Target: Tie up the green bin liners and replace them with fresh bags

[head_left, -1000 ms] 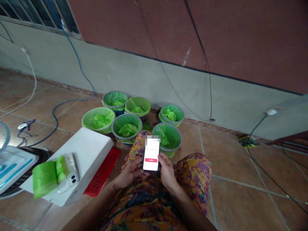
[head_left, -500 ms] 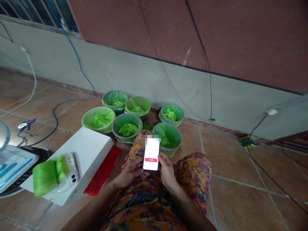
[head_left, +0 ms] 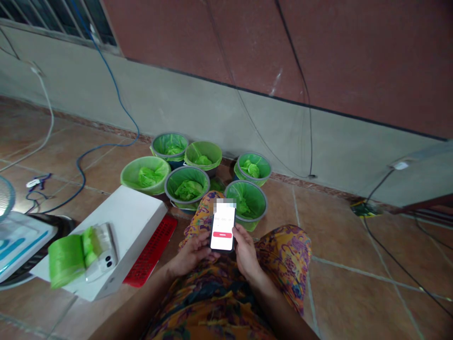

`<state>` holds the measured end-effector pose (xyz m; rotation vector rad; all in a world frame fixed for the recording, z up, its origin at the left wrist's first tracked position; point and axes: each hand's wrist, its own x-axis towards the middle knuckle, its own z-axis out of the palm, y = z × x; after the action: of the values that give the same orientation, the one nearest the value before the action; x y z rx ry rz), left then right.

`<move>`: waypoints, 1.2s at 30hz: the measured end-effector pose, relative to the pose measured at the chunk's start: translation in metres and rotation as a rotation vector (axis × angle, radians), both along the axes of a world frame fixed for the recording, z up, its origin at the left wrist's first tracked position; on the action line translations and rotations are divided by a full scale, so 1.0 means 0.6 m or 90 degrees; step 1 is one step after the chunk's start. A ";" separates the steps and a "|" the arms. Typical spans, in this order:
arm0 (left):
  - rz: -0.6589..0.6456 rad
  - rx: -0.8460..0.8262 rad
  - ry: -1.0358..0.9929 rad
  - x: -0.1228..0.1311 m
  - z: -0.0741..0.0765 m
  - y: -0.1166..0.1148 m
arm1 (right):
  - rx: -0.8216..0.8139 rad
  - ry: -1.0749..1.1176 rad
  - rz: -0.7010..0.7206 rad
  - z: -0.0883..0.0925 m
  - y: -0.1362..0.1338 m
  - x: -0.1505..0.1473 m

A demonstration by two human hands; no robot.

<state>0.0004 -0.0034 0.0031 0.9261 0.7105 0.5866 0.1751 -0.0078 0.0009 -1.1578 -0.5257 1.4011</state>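
Note:
A smartphone (head_left: 222,229) with a lit white screen and a red button is held upright over my lap. My right hand (head_left: 247,250) closes on its right edge, thumb along the side. At the lower left edge, my left hand (head_left: 197,250) has its fingers curled against the phone, partly behind it. Just beyond my knees stand several buckets lined with green plastic bags, among them a grey-rimmed bucket (head_left: 187,168) and another bucket (head_left: 262,189) near the phone.
On my left a white box (head_left: 130,208) carries a roll of green bags (head_left: 66,260) and a second phone (head_left: 109,250). Beside it lies a red plastic basket (head_left: 152,252). A fan (head_left: 21,241) stands farther left. Cables, including a blue cable (head_left: 84,163), cross the tiled floor.
The digits on the phone screen look different. Both hands and the buckets stay in place; the view has shifted very slightly.

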 end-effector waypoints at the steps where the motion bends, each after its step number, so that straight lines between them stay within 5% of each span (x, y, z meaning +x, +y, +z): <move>1: 0.002 -0.002 0.000 0.000 0.000 0.000 | -0.001 0.000 0.001 0.000 0.000 0.000; 15: 0.049 -0.004 -0.006 0.000 0.009 -0.004 | -0.019 -0.005 0.022 0.012 0.004 -0.002; 23: 0.323 0.004 -0.020 -0.065 0.020 0.001 | -0.060 -0.066 0.026 0.024 0.017 0.026; 26: 0.415 0.002 0.030 -0.119 -0.001 0.014 | -0.084 -0.072 0.026 0.013 0.016 0.038; 36: 0.729 -0.180 0.038 -0.256 -0.134 0.054 | -0.135 -0.101 0.050 -0.030 0.004 0.054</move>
<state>-0.1530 0.0288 -0.0773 0.1918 1.3332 1.4126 0.2074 -0.0056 -0.0169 -1.4412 -0.5484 1.4662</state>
